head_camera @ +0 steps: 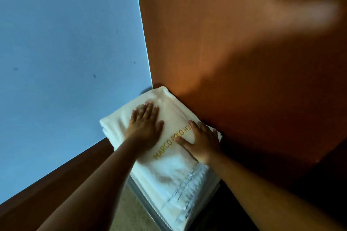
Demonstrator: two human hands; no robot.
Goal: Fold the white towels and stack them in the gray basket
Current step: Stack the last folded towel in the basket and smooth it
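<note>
A folded white towel [169, 170] with gold lettering lies on top of a stack of folded white towels. The stack fills the gray basket [139, 196], of which only a strip of rim shows at the lower left. My left hand [145, 124] lies flat on the towel's far left part, fingers straight. My right hand [201, 139] presses flat on its right side, over the end of the lettering. The basket's inside is hidden by the towels.
The basket stands in a corner between a blue wall [65, 52] on the left and a brown wooden panel [244, 62] on the right. A dark wooden skirting [56, 180] runs along the blue wall. Beige floor [129, 214] shows beside the basket.
</note>
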